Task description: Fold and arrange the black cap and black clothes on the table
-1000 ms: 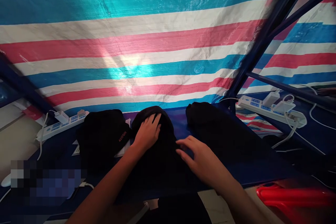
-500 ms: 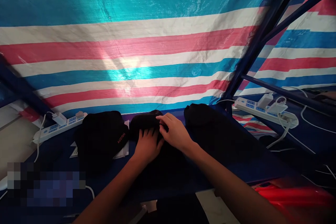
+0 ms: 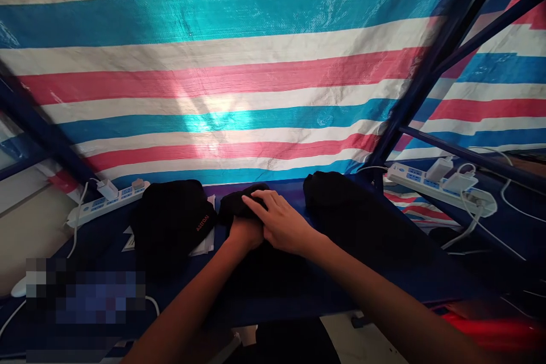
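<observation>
A dark, soft black cloth item (image 3: 234, 203) lies bunched in front of me on the blue surface; its exact kind is too dark to make out. My left hand (image 3: 247, 233) has its fingers tucked into or under this cloth, so they are hidden. Across the top of it rests my right hand (image 3: 279, 217), fingers stretched out over the cloth and beside the left wrist. Just to the left is another black cloth piece (image 3: 170, 213) with small orange lettering. A longer dark cloth piece (image 3: 333, 193) lies to the right.
White papers (image 3: 209, 247) stick out beneath the lettered cloth. Power strips stand at left (image 3: 121, 198) and right (image 3: 441, 187), with plugs and white cables. Blue metal posts (image 3: 409, 102) flank a striped tarp (image 3: 239, 79). Something red (image 3: 490, 327) sits low at right.
My left fingers, which lay spread on top of the cloth, have gone into or under it. My right hand has flattened from a pinch, and the cloth has changed shape.
</observation>
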`<state>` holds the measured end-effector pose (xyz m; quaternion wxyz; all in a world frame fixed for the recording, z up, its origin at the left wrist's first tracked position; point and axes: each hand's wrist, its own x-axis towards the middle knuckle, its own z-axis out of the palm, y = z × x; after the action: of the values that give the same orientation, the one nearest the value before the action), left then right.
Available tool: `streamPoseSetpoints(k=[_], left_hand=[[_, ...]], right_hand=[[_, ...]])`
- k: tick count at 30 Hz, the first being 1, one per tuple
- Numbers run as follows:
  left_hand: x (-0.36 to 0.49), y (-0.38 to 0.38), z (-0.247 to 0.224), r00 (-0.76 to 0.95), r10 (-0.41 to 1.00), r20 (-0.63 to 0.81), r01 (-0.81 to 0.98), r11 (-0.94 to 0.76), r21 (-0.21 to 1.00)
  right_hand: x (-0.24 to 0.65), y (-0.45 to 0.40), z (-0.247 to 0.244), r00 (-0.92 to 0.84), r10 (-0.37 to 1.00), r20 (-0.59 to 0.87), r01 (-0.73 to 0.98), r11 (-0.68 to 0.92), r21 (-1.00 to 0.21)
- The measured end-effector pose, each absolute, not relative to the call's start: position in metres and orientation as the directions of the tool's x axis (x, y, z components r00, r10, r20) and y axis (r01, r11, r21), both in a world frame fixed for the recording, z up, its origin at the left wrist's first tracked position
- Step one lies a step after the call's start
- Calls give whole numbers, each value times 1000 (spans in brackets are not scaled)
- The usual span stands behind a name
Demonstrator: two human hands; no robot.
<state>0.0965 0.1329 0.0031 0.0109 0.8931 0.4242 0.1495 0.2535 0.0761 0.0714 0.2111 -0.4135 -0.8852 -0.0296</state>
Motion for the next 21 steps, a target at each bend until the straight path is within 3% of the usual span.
streamPoseSetpoints(k=[3, 5, 7, 11, 13, 21], left_hand=[[97, 124, 9, 545, 807, 227, 806, -579, 121], [95, 113, 10, 506, 835, 217, 835, -537, 120], [92, 102, 9, 482, 837, 258, 844, -523, 120], [90, 93, 3, 471, 820, 325, 839, -530, 121], [92, 97, 2, 463, 832, 305, 844, -519, 134], [113, 140, 11, 459, 831, 316, 826, -530, 194]], right_hand=[[248, 94, 75, -649, 695, 308, 743, 667, 61], [249, 110, 80, -653, 713, 255, 752, 651, 102], [252, 124, 87, -612, 748, 256, 780, 625, 37], [258, 142, 106, -448, 833, 325, 793, 538, -285], [257, 143, 115, -411, 847, 336, 772, 520, -365], [239, 107, 131, -463, 834, 301, 811, 535, -236]])
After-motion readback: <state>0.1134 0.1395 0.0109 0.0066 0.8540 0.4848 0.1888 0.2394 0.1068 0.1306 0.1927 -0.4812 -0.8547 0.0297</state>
